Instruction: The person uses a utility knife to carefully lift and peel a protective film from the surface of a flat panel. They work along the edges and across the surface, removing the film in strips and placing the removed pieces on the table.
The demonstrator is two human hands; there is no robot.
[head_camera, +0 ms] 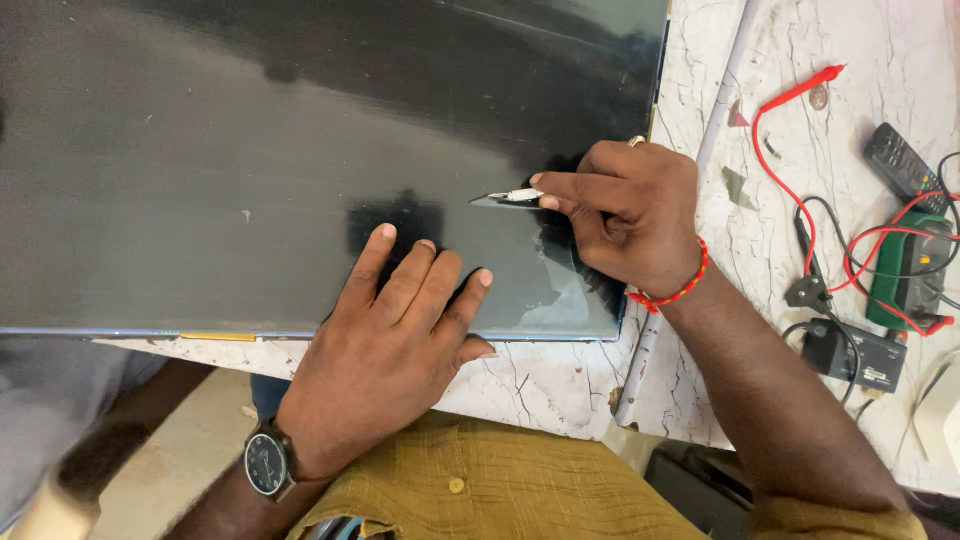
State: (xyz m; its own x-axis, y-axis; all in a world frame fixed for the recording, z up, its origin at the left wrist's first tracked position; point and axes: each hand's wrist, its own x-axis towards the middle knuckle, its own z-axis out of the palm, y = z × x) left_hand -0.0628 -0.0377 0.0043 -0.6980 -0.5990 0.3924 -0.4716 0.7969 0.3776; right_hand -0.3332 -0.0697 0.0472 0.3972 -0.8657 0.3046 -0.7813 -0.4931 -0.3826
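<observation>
Scraping w/ a small blade point(510, 197) pinched in the right hand point(625, 215) is underway near the lower right corner of the dark screen panel point(200, 180) lying on the marble table point(560, 385), steadied by the left hand point(395, 345) pressed flat, fingers spread; next, a shallow, controlled blade angle is prob. needed.

A white marble-patterned table point(560, 385) with dark veins sits under soft daylight.

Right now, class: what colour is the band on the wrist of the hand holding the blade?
Red, a thin beaded band on the right hand; the head view shows it.
</observation>
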